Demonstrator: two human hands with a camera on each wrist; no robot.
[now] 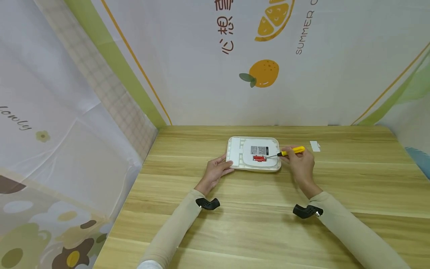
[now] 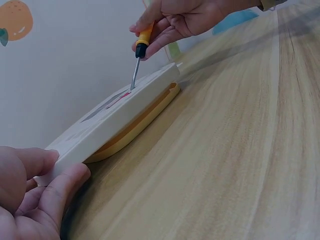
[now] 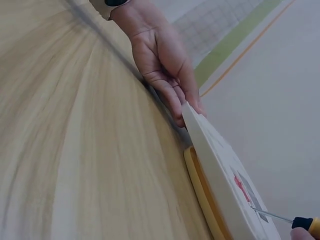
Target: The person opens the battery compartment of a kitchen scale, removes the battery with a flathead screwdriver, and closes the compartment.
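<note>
A white device with rounded corners lies back side up on the table, its label facing upward. Below the label, red batteries show in an uncovered compartment. My left hand grips the device's left end, thumb on top and fingers beneath, as the left wrist view also shows. In my right hand is a screwdriver with a yellow and black handle. Its metal tip reaches the right end of the battery compartment. A yellow rim shows under the white body.
A small white battery cover lies on the wooden table, right of the device. Behind the table's back edge hangs a white cloth printed with oranges and lettering. Another patterned cloth hangs at the left.
</note>
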